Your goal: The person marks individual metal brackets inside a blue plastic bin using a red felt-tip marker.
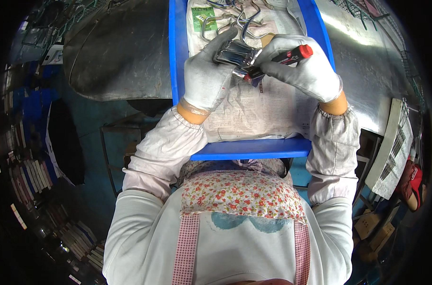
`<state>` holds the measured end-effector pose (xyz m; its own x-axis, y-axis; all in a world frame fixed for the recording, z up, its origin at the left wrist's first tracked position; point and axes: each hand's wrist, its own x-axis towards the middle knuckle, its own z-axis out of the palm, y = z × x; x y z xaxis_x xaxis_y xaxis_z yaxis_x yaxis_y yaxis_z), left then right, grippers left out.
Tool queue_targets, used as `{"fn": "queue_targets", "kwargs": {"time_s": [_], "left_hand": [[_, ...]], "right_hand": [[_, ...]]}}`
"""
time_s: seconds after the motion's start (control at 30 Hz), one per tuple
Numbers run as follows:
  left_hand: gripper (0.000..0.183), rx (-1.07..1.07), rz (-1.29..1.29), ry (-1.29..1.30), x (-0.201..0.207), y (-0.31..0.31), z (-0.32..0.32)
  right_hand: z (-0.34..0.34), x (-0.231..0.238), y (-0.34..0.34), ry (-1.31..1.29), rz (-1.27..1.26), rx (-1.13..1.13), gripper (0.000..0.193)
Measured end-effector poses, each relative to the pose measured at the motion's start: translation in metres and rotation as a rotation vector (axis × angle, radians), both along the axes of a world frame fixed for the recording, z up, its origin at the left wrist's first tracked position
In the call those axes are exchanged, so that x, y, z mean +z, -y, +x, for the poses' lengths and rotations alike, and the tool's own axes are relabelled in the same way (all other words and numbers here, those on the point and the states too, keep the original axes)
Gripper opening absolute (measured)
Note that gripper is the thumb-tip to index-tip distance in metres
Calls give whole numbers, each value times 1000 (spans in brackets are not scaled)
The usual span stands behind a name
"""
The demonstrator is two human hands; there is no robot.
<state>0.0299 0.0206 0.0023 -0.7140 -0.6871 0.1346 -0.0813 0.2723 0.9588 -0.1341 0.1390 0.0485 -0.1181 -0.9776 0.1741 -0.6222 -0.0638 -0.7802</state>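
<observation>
My left hand (206, 78), in a white glove, is closed around a shiny dark metal piece (236, 52) with smooth reflective faces. In my gloved right hand (308, 71) lies a black marker pen (284, 58) with a red end. Its other end points left, close against the metal piece; whether the tip touches it I cannot tell. Both hands are above a blue tray (251, 148) lined with printed newspaper (254, 114). Beyond them, several bent, shiny metal rods (246, 21) lie in the tray's far part.
Metal work surfaces flank the tray, a dark one (121, 57) on the left and a brighter one (368, 71) on the right. A green printed patch (203, 18) shows near the rods. Stacked flat pieces (33, 175) stand at the far left; a white slatted panel (391, 147) leans at the right.
</observation>
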Motion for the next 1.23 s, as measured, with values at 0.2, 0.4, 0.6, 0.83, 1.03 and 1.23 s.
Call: {"fn": "queue_targets", "kwargs": {"time_s": [0.2,0.4,0.6,0.83,1.03,1.23], "left_hand": [[35,31,-114,103,12,8,9],[32,-146,-475,163,-56,4,-10],[40,34,-248,175,-31,4,-2],[35,-27,-149,244,-23,11,-4],[22,-88,-223,169,-42,7,-7],[20,-165,-287,302,-58,8,-16]], "right_hand": [[-13,2,-1,24,62,-225,7],[-50,-36,-17,175,63,-518,13],[-42,-38,-11,255,-40,-497,13],[-28,-32,9,190,-52,-570,22],[-34,-44,12,163,20,-546,27],[-34,-50,14,372,-77,-396,36]]}}
